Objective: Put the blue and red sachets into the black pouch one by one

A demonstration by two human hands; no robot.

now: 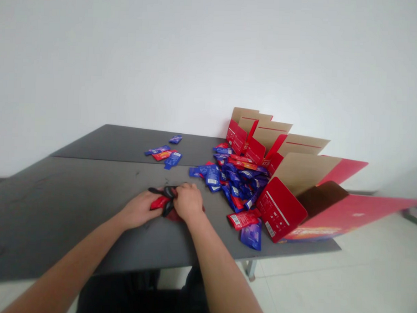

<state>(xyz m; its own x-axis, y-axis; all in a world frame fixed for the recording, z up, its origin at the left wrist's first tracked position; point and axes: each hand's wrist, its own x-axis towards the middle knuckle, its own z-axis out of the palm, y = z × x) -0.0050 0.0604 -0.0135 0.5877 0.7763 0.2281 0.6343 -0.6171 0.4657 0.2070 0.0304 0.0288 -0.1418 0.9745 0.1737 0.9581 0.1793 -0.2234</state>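
My left hand [141, 211] rests low over the dark table, its fingers curled at a small red piece [159, 202] that looks like a packet. Close on its right, my right hand [188, 200] is closed over a black thing with rounded, loop-like parts [168, 209]. Something dark red [175, 215] shows beneath the right hand; its kind is not clear. Fingers cover most of what lies between the hands. Nearest on the right are blue packets [213, 176] in a loose pile with red ones.
Several open red cartons [283, 209] with brown insides stand in a row along the right side, flaps raised. Blue and red packets spill before them. A small group of packets [173, 160] lies farther back on the grey table [91, 180], near its seam. A white wall stands behind.
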